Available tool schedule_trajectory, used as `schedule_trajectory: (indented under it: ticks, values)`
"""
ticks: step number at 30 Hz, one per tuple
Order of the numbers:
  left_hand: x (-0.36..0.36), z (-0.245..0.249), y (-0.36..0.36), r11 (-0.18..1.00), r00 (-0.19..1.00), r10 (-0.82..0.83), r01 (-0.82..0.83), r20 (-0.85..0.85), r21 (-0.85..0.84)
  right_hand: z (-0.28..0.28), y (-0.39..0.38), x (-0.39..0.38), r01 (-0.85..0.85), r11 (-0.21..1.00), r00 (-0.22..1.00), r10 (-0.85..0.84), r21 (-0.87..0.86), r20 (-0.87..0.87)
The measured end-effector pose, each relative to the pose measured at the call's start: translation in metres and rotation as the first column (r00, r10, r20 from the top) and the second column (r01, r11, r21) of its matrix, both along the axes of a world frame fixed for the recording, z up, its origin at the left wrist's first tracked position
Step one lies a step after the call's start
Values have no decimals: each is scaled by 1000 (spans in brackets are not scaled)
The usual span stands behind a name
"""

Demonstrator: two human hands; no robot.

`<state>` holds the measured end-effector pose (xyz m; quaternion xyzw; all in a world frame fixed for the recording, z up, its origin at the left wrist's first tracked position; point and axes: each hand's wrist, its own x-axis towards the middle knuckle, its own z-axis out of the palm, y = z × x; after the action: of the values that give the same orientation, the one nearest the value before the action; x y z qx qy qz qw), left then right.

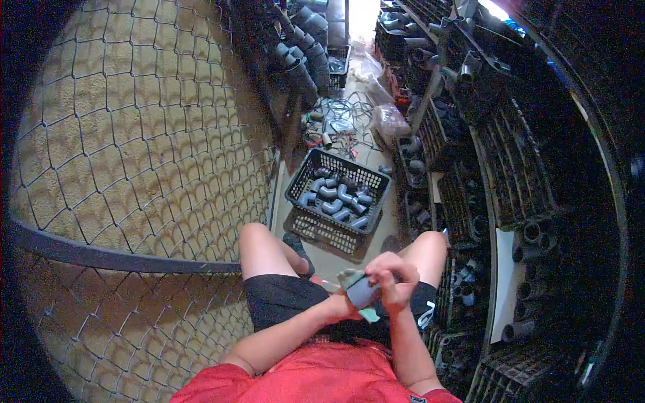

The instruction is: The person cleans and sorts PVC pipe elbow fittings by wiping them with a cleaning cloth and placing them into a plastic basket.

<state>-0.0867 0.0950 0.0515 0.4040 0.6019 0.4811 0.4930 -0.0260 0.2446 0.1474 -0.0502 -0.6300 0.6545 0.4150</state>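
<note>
In front of my lap, a grey plastic pipe fitting point(363, 293) is held between both hands. My left hand point(344, 307) is closed around it from the left and below, its fingers mostly hidden. My right hand point(395, 275) has curled fingers pressed on the fitting's right side. A pale green cloth point(369, 314) shows below the fitting and also past its upper end; which hand grips the cloth is hard to make out. Beyond my knees, a black plastic crate point(306, 209) holds several grey pipe elbows point(332, 206).
A chain-link fence point(134, 134) with a metal rail point(121, 260) runs along my left. Racks of dark crates point(521, 161) with pipe fittings line the right. Tangled cables point(349, 111) and plastic bags point(390, 122) lie on the floor behind the crate.
</note>
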Motion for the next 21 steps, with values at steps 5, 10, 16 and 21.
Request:
schedule_trajectory:
  ticks: [5,10,16,21]
  values:
    - [-49,67,26,997,791,76,-43,-607,70,-2,6,8,-9,983,826,-96,182,556]
    - [-4,21,28,873,934,357,-322,-31,367,-14,1,7,305,933,901,-347,189,259]
    - [-57,-75,57,875,945,289,-326,-154,-357,37,55,56,437,629,706,-683,643,189]
    - [-125,-104,83,613,759,650,-542,-23,-575,72,112,165,417,41,80,-997,908,8]
